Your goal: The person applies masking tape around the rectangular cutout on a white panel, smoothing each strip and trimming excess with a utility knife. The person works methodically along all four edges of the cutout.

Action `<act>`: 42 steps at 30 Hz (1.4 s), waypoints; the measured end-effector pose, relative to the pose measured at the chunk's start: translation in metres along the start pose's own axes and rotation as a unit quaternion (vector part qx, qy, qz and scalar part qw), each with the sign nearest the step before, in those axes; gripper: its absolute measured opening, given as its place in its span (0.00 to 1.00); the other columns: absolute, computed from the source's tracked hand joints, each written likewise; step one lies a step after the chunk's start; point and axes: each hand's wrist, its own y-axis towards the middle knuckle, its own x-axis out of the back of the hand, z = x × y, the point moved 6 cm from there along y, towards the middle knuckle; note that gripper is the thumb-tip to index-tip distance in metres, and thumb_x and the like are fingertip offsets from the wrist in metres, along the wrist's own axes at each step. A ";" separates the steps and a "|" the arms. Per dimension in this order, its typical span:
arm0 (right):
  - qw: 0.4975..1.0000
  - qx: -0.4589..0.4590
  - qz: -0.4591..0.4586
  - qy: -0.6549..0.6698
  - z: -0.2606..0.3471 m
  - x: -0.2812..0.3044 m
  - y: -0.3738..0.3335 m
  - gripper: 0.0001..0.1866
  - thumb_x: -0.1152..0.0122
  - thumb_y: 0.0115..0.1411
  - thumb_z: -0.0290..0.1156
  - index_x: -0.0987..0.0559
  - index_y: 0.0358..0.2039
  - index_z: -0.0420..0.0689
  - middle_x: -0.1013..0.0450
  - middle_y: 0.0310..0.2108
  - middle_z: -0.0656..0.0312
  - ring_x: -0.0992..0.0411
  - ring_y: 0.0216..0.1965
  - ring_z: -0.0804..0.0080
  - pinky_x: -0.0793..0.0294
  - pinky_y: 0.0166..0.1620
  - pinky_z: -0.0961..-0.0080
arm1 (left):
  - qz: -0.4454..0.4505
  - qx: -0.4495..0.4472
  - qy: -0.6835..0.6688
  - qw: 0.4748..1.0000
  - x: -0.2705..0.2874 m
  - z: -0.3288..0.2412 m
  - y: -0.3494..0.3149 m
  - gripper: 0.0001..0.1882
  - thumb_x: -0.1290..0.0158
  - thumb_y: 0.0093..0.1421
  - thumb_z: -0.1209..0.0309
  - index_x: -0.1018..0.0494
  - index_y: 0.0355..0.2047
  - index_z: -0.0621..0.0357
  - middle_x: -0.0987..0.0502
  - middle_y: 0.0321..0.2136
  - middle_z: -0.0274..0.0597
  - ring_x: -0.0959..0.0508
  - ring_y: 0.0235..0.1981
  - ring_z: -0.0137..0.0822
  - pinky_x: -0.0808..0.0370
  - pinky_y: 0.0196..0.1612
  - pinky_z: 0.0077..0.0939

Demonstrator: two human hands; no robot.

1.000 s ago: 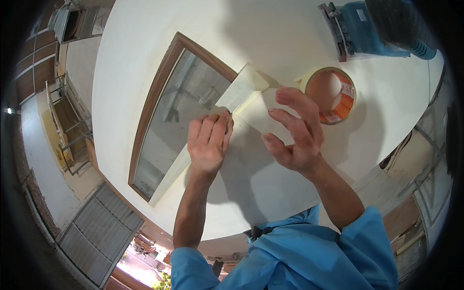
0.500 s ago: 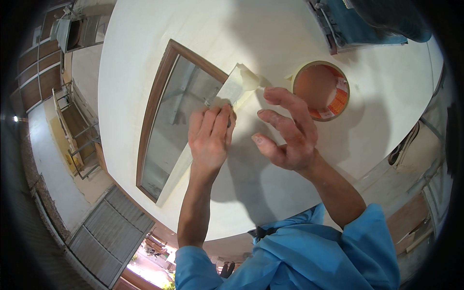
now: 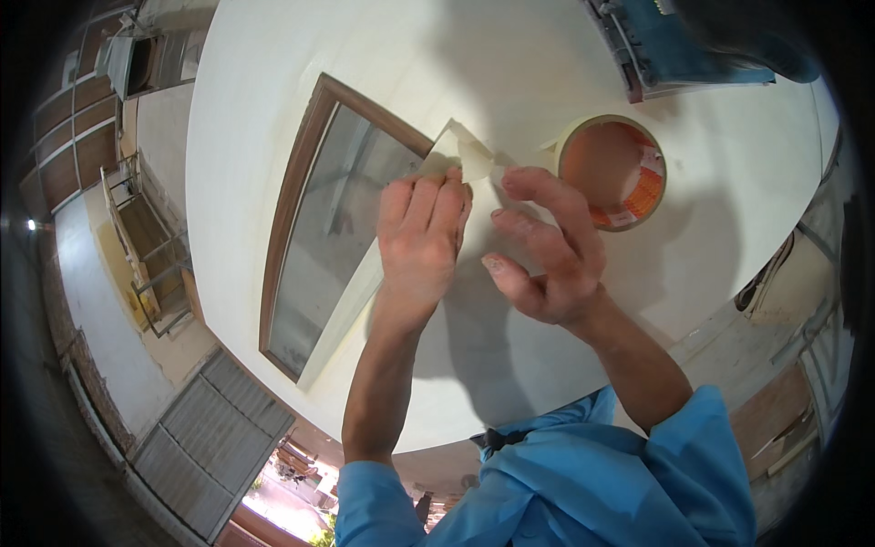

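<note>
A glass pane [image 3: 342,246] with a brown wooden frame [image 3: 301,169] lies on the white surface. Pale masking tape [image 3: 339,326] runs along the pane's right side, and its far end [image 3: 472,157] curls up loose. My left hand [image 3: 419,232] rests on this strip near that end, fingers bunched and bent down. What is under its fingertips, if anything, is hidden. To its right my right hand [image 3: 556,246] hovers with fingers apart and slightly curled, holding nothing. Just beyond it stands a wide roll of masking tape [image 3: 567,182] with an orange-printed core and a short free end.
The white tabletop [image 3: 264,55] has a curved-looking edge. A blue case-like object [image 3: 674,55] with metal fittings sits at the far right, a dark object [image 3: 729,32] over it. Shelving [image 3: 146,246] and a grey slatted panel [image 3: 219,438] are off to the left.
My left hand has slid away from me and a little right along the tape strip, toward its loose end. My right hand has barely moved.
</note>
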 end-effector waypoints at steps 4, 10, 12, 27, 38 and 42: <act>1.000 0.004 -0.003 0.000 0.000 -0.002 0.000 0.19 0.26 0.56 0.34 0.20 0.44 0.37 0.25 0.55 0.41 0.22 0.50 0.50 0.20 0.46 0.60 | 0.023 0.012 0.024 0.999 0.004 0.003 -0.009 0.09 0.32 0.54 0.79 0.18 0.36 0.61 0.20 0.31 0.38 0.23 0.33 0.39 0.24 0.37 0.31; 1.000 0.006 -0.002 0.006 0.000 0.000 -0.001 0.15 0.31 0.58 0.31 0.19 0.42 0.33 0.26 0.54 0.40 0.22 0.50 0.51 0.17 0.49 0.61 | 0.052 0.047 0.058 0.996 0.019 0.008 -0.031 0.12 0.30 0.53 0.78 0.17 0.38 0.58 0.19 0.31 0.36 0.21 0.34 0.38 0.22 0.37 0.30; 1.000 0.003 -0.005 0.014 -0.001 0.000 -0.001 0.16 0.31 0.59 0.31 0.19 0.43 0.33 0.26 0.54 0.40 0.22 0.50 0.52 0.16 0.49 0.63 | 0.051 0.037 0.065 0.996 0.021 0.007 -0.032 0.12 0.30 0.53 0.78 0.16 0.38 0.58 0.19 0.31 0.36 0.21 0.33 0.37 0.22 0.37 0.30; 0.999 0.042 -0.018 -0.002 0.008 0.003 0.006 0.12 0.26 0.53 0.26 0.20 0.35 0.39 0.21 0.39 0.52 0.23 0.30 0.60 0.24 0.33 0.69 | 0.048 0.026 0.067 0.996 0.009 0.005 -0.024 0.11 0.31 0.54 0.79 0.17 0.38 0.58 0.20 0.30 0.36 0.23 0.31 0.37 0.23 0.35 0.31; 0.998 0.019 -0.042 0.037 0.005 0.008 0.002 0.07 0.28 0.54 0.22 0.21 0.28 0.42 0.22 0.28 0.61 0.26 0.24 0.66 0.27 0.26 0.70 | 0.059 0.060 0.145 0.986 0.043 0.016 -0.096 0.11 0.31 0.54 0.81 0.18 0.38 0.59 0.19 0.32 0.38 0.22 0.31 0.39 0.22 0.35 0.32; 0.996 0.000 -0.065 0.052 0.002 0.009 0.001 0.09 0.29 0.58 0.24 0.22 0.25 0.42 0.24 0.24 0.59 0.27 0.21 0.66 0.29 0.25 0.69 | 0.059 0.054 0.159 0.984 0.058 0.021 -0.126 0.12 0.32 0.53 0.82 0.20 0.37 0.60 0.20 0.31 0.40 0.23 0.31 0.40 0.24 0.35 0.33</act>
